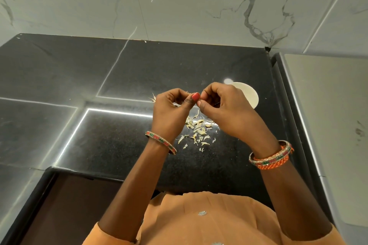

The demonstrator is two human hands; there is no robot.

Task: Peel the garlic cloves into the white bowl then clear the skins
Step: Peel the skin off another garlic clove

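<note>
Left hand (171, 109): fingers curled, grip pinching something hidden, presumably a garlic clove.
Right hand (221, 105): fingertips pinched at the same spot.
White bowl (250, 95): behind right hand, on counter (79, 77).
Skins (196, 129): scattered near bowl.
Tip: peel over the pile, then drop the clove in the bowl.

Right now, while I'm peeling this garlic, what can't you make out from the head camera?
- Garlic clove: hidden in the head view between the curled fingers of the left hand and right hand; whether either grips one can't be told.
- Round white bowl: the right hand covers most of it, so its contents are unseen.
- Pale papery garlic skins on the black stone counter: partly covered by both hands, too small to count.
</note>
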